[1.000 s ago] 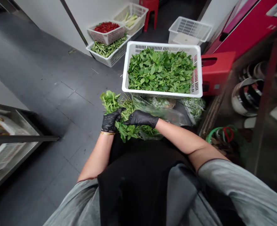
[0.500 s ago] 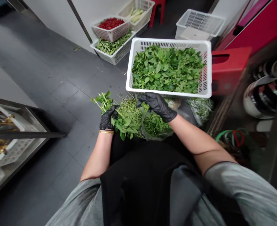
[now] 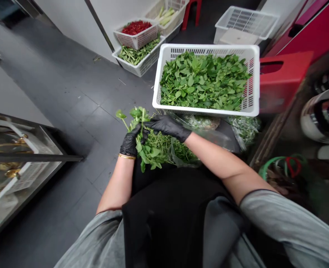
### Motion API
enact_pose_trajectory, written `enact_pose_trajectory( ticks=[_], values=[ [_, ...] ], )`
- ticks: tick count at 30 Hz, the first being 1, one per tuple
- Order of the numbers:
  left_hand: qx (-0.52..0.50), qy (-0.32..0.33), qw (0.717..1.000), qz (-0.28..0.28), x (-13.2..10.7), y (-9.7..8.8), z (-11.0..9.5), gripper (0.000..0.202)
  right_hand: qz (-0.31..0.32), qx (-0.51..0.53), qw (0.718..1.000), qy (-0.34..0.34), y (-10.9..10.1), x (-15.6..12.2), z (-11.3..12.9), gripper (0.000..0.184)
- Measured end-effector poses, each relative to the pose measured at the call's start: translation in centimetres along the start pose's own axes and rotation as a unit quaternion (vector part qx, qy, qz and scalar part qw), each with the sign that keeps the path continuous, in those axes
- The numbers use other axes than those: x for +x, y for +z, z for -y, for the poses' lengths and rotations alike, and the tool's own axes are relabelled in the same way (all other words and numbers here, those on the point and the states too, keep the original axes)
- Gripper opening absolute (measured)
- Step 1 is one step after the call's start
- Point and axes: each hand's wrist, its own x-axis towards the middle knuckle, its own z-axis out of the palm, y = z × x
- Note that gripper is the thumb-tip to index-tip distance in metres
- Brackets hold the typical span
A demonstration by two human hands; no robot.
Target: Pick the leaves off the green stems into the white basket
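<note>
My left hand (image 3: 131,140), in a black glove, is closed around a bunch of leafy greens (image 3: 151,154), whose leaves and stems stick out on both sides. My right hand (image 3: 167,127), gloved too, reaches across to that bunch, its fingertips at a stem close to my left fingers. Whether those fingertips pinch the stem I cannot tell. Below both hands sits a clear plastic bag (image 3: 178,158) with thin green stems and leaves in it. Just beyond stands a white plastic basket (image 3: 206,110) full of picked green leaves (image 3: 200,82).
Farther back are stacked baskets with red chillies (image 3: 136,27), cut green pods (image 3: 133,55) and pale stalks (image 3: 164,16). A red stool (image 3: 287,82) stands right of the big basket, near bagged greens (image 3: 246,128). A metal rack (image 3: 52,158) is on the left.
My right hand has moved left from over the bag to the bunch in my left hand. The small green piece it held no longer shows. The view has shifted slightly.
</note>
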Motion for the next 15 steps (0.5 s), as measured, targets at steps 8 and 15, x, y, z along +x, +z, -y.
enact_pose_trajectory(
  ticks=[8, 15],
  values=[
    [-0.082, -0.06, 0.994, 0.048, -1.7, 0.6, 0.9, 0.025, -0.073, 0.151, 0.985, -0.043, 1.9, -0.9, -2.4, 0.032],
    [-0.141, -0.039, 0.989, -0.018, -2.2, 0.4, 0.5, 0.012, -0.199, 0.174, 0.963, -0.047, -1.7, -3.3, -0.2, 0.032]
  ],
)
